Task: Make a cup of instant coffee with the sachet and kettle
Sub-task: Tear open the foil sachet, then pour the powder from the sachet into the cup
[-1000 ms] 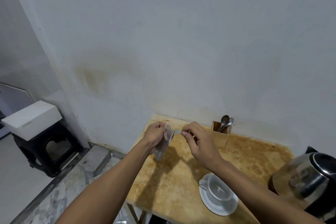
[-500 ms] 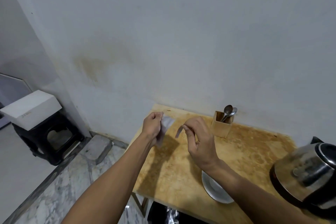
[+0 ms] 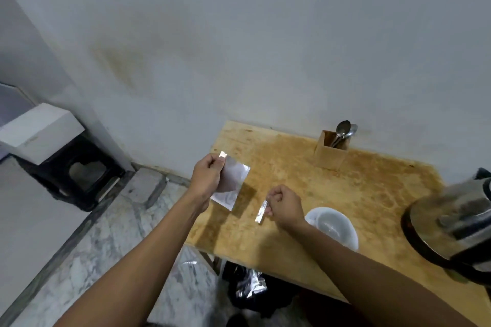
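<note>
Over table edge, sachet upright, slightly tilted

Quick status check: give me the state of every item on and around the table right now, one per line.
sachet: torn open, held in left hand
torn strip: detached, pinched in right hand
cup: upright on table, looks empty
kettle: standing on table, lid shut
spoons: standing in wooden holder
</note>
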